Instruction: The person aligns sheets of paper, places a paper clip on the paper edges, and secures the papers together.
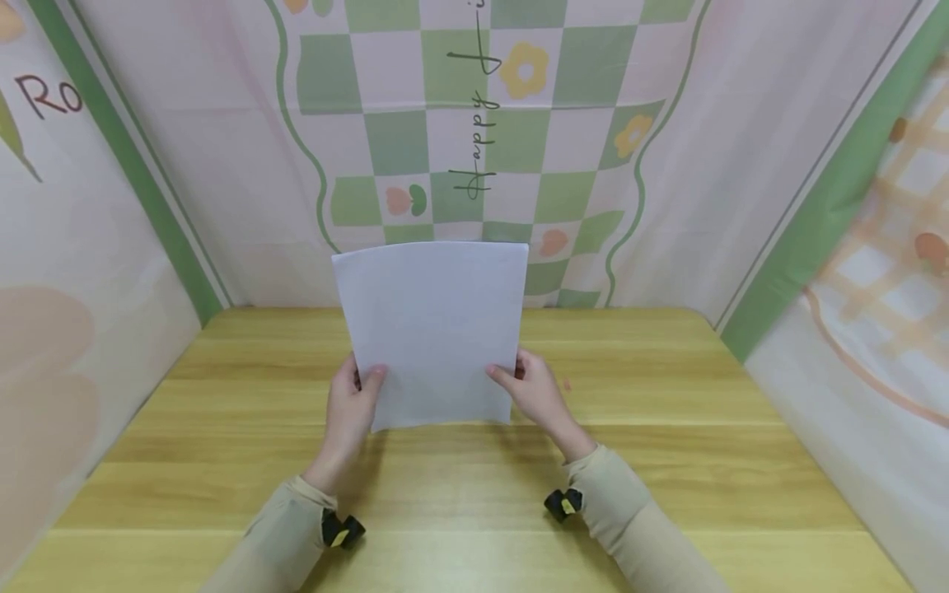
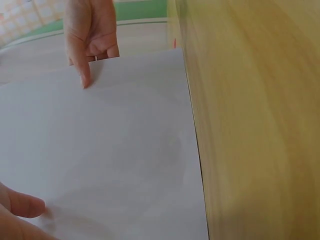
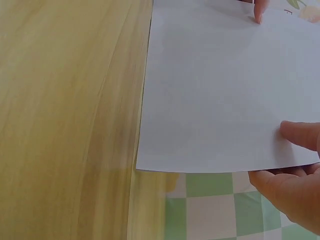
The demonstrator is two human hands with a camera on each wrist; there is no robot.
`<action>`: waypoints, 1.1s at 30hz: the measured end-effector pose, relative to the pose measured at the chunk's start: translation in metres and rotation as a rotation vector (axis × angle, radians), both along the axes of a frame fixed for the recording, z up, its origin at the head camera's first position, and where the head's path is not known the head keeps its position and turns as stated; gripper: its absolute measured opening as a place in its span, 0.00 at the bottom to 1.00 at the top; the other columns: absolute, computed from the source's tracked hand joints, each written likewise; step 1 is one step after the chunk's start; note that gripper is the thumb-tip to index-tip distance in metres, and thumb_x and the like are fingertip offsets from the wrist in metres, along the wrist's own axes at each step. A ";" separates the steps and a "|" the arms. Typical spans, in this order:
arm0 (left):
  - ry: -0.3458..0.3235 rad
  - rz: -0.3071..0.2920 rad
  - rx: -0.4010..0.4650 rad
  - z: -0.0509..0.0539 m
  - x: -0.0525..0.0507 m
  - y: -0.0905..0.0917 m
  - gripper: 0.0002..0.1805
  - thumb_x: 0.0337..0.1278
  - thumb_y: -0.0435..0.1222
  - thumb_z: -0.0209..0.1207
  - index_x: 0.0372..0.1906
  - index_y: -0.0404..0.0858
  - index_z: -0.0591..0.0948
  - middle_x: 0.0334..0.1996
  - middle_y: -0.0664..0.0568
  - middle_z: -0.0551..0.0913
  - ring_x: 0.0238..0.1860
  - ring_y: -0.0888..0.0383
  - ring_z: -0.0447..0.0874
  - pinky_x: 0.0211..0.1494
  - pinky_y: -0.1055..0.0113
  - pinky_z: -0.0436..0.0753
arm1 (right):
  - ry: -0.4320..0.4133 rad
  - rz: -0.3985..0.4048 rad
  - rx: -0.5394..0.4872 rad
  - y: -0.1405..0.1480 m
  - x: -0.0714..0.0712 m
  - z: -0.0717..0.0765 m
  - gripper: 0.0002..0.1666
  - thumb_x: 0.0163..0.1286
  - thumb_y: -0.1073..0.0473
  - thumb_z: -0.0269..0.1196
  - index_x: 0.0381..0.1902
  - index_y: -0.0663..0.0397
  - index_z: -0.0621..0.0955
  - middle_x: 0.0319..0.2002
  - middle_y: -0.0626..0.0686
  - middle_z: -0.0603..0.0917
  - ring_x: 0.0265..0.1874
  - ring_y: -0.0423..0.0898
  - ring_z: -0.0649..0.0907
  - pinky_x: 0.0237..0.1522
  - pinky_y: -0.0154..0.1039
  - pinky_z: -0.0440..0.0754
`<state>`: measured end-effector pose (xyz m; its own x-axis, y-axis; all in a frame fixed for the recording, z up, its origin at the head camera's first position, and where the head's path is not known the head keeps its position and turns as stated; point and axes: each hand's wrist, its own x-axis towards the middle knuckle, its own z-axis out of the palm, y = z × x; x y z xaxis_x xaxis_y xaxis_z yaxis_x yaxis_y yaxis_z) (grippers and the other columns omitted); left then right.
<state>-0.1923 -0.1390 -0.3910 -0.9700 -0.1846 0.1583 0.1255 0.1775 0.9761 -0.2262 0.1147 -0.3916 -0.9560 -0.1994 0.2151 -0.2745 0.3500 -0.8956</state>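
A blank white sheet of paper (image 1: 433, 329) is held upright, slightly tilted, above the table, its top edge gently curved. The left hand (image 1: 354, 403) pinches its left side, thumb on the front face and fingers behind. On the opposite side the right hand (image 1: 537, 391) grips the sheet the same way. Both thumbs press low on the paper. In the left wrist view the paper (image 2: 115, 145) spans between the left hand (image 2: 20, 215) and the right hand (image 2: 92, 30). The right wrist view shows the paper (image 3: 225, 90) with the right hand (image 3: 292, 190) at its edge; fingers behind are partly hidden.
A wooden table (image 1: 460, 511) lies beneath the hands. Behind it hangs a curtain (image 1: 460, 140) with green checks, flowers and lettering. Patterned cloth panels stand at left (image 1: 96, 272) and right (image 1: 875, 272). A tiny reddish mark (image 1: 567, 384) shows on the table right of the paper.
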 end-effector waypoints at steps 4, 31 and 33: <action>0.004 0.006 -0.002 0.000 -0.001 0.000 0.21 0.66 0.32 0.50 0.62 0.30 0.68 0.59 0.37 0.73 0.60 0.45 0.73 0.62 0.50 0.72 | -0.006 -0.004 0.004 0.000 0.001 0.001 0.20 0.67 0.62 0.60 0.55 0.68 0.76 0.52 0.64 0.81 0.49 0.56 0.82 0.48 0.47 0.80; 0.010 -0.018 0.084 0.008 0.004 -0.001 0.21 0.67 0.35 0.50 0.62 0.31 0.67 0.61 0.41 0.72 0.62 0.49 0.70 0.66 0.52 0.69 | -0.025 -0.005 -0.069 -0.002 0.000 0.010 0.25 0.66 0.59 0.62 0.58 0.64 0.74 0.55 0.63 0.79 0.52 0.56 0.80 0.53 0.49 0.78; 0.012 -0.015 0.093 0.008 0.004 0.000 0.21 0.67 0.35 0.50 0.62 0.32 0.67 0.61 0.42 0.72 0.63 0.50 0.70 0.66 0.52 0.68 | -0.024 -0.007 -0.079 -0.003 0.001 0.012 0.25 0.66 0.59 0.62 0.58 0.64 0.74 0.55 0.63 0.79 0.52 0.56 0.80 0.53 0.49 0.78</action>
<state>-0.1886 -0.1394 -0.3825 -0.9710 -0.1841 0.1527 0.1392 0.0843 0.9867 -0.2255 0.1121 -0.3800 -0.9626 -0.1755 0.2066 -0.2499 0.2797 -0.9270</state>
